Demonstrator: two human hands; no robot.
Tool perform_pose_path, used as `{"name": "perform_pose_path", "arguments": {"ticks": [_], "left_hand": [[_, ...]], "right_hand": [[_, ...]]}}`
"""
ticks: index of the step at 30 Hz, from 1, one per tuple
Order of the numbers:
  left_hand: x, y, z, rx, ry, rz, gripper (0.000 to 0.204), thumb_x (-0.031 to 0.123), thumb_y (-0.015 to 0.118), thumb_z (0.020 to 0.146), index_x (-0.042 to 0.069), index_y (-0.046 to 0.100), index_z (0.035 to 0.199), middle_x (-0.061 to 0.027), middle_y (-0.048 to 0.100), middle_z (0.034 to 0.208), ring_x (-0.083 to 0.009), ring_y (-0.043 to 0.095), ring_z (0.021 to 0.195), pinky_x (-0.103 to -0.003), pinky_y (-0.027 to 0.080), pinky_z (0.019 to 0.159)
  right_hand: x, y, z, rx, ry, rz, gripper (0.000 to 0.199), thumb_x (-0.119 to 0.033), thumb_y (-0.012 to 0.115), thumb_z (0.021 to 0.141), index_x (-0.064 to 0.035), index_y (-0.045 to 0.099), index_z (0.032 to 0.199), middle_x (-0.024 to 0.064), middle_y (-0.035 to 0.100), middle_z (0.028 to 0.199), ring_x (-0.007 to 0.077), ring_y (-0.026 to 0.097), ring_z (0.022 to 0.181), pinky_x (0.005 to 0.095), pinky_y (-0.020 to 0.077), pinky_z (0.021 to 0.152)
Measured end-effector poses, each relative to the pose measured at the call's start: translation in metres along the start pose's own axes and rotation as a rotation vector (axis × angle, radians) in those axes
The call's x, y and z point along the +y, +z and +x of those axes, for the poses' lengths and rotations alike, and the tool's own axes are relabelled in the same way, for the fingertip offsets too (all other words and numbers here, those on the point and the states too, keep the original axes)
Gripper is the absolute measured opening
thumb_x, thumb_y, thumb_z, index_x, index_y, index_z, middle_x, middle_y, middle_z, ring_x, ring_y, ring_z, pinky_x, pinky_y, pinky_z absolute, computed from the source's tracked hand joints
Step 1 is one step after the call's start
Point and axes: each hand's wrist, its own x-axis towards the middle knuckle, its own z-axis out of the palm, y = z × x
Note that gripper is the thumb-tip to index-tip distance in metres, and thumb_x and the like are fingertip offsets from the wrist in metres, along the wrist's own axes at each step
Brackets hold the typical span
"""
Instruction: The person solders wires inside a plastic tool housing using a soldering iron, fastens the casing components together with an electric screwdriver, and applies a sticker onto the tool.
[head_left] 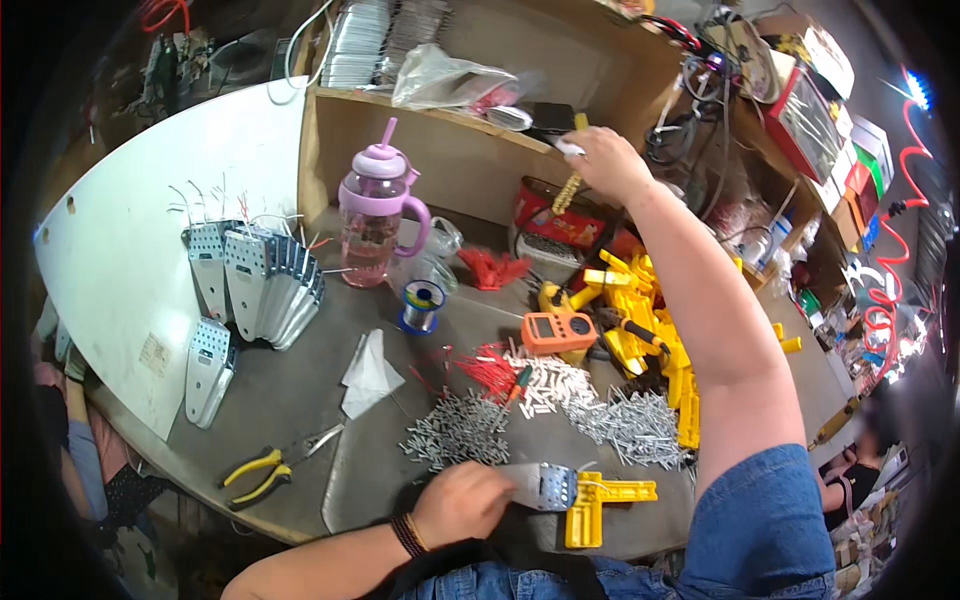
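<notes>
My left hand (465,505), a dark bracelet at its wrist, closes at the near edge of the table on the blurred end of a grey metal plate (545,487) with a perforated, bluish end. That end meets a yellow plastic T-shaped housing (587,518) lying on the table. My right hand (608,162) reaches far out to the shelf edge with its fingers curled in. A small white thing (570,148) shows at its fingertips, its kind unclear. Just below hangs a yellow ribbed piece (567,193); whether the fingers grip it is hidden.
Piles of dark screws (457,430), silvery screws (635,425) and white small parts (553,383) lie mid-table. Yellow housings (640,310) heap at right beside an orange meter (557,332). Left are pliers (262,476), metal plates (262,280), a solder spool (423,305) and a pink-lidded bottle (372,220).
</notes>
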Motion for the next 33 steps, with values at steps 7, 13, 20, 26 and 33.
{"name": "perform_pose_path", "arguments": {"ticks": [7,13,20,26,33], "left_hand": [[-0.019,-0.022,0.0,-0.057,-0.079,-0.151,0.026,0.007,0.07,0.076,0.005,0.063,0.101,-0.0123,0.061,0.087,-0.0282,0.062,0.078,-0.037,0.051,0.07],[-0.011,-0.047,0.008,-0.014,-0.105,0.026,0.018,0.009,0.068,0.079,0.006,0.065,0.097,-0.008,0.063,0.093,-0.0261,0.061,0.081,-0.035,0.049,0.07],[-0.022,-0.049,0.011,-0.066,-0.146,0.033,0.025,0.012,0.074,0.074,0.011,0.068,0.098,-0.0024,0.064,0.093,-0.0212,0.064,0.078,-0.033,0.05,0.065],[-0.018,-0.045,0.013,0.031,-0.07,0.014,0.025,0.01,0.077,0.072,0.011,0.068,0.095,-0.0033,0.064,0.092,-0.0206,0.064,0.075,-0.032,0.05,0.063],[-0.006,-0.055,0.009,0.013,-0.025,0.079,0.017,0.011,0.069,0.077,0.008,0.066,0.093,-0.0053,0.063,0.091,-0.0224,0.061,0.076,-0.034,0.048,0.065]], "right_hand": [[-0.009,0.078,0.124,0.045,0.13,-0.039,0.034,-0.033,0.056,0.092,-0.0123,0.063,0.118,0.0115,0.063,0.121,0.0305,0.056,0.116,0.0433,0.0462,0.097],[-0.042,0.099,0.138,0.094,0.164,-0.267,0.023,-0.019,0.055,0.087,-0.0087,0.07,0.102,0.012,0.066,0.113,0.0302,0.06,0.11,0.0403,0.0489,0.093],[-0.037,0.105,0.146,0.071,0.26,-0.102,0.02,-0.008,0.055,0.079,-0.0052,0.072,0.089,0.0165,0.07,0.102,0.0325,0.067,0.099,0.0416,0.0534,0.085],[-0.034,0.104,0.133,0.193,0.143,-0.249,0.015,-0.009,0.058,0.077,-0.0086,0.072,0.08,0.0134,0.071,0.09,0.0303,0.068,0.091,0.0409,0.0535,0.079],[-0.05,0.071,0.127,0.118,0.38,0.065,0.012,-0.024,0.072,0.076,-0.0127,0.072,0.079,0.0076,0.07,0.082,0.0268,0.067,0.082,0.0395,0.0518,0.074]]}}
